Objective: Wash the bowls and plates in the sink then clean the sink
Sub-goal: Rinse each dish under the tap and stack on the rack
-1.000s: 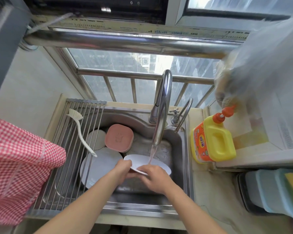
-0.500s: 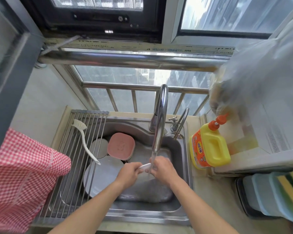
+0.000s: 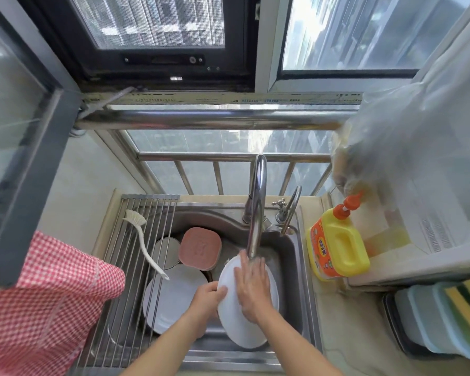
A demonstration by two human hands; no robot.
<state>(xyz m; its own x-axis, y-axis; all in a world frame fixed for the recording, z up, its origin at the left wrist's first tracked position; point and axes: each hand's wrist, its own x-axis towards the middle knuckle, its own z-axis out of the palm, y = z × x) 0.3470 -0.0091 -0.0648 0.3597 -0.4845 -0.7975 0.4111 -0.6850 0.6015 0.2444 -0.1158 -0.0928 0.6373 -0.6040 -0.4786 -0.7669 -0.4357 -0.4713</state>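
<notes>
Two hands work one white plate under the faucet: left hand gripping its left rim, right hand spread flat across its tilted face.

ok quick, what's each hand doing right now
Left hand: grips the left rim of the white plate.
Right hand: open, fingers flat on the plate's face under the faucet.

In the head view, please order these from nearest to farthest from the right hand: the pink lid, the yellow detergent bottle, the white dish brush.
From the right hand:
1. Pink lid, in the sink, up-left.
2. Yellow detergent bottle, on the right counter.
3. White dish brush, on the left rack.
</notes>
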